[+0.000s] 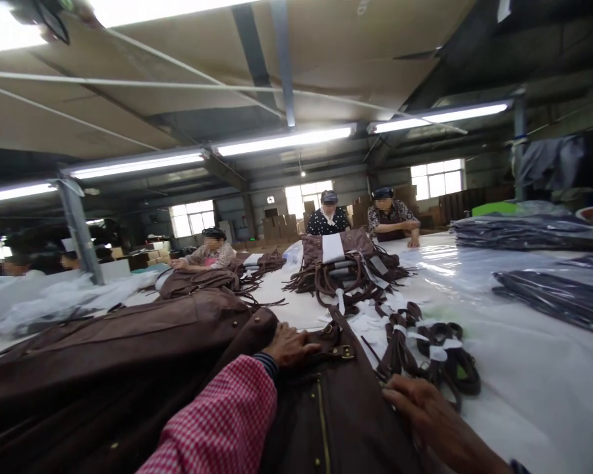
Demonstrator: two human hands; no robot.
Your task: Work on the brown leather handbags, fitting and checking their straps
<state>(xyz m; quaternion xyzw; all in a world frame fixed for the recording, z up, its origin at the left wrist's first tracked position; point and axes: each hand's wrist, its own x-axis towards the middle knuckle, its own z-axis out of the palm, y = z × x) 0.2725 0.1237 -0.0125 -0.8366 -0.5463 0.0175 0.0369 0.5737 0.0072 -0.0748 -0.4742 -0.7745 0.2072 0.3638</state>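
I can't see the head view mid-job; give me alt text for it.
Left hand lies on a zipped brown piece near a buckle; right hand is at the piece's right edge. Tied straps lie beyond on a white table, with co-workers further back.

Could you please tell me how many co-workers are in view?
5 that I can make out: one co-worker left of centre, a second behind the middle brown stack, a third to its right, a fourth and fifth far left, partly hidden. Others may be hidden.
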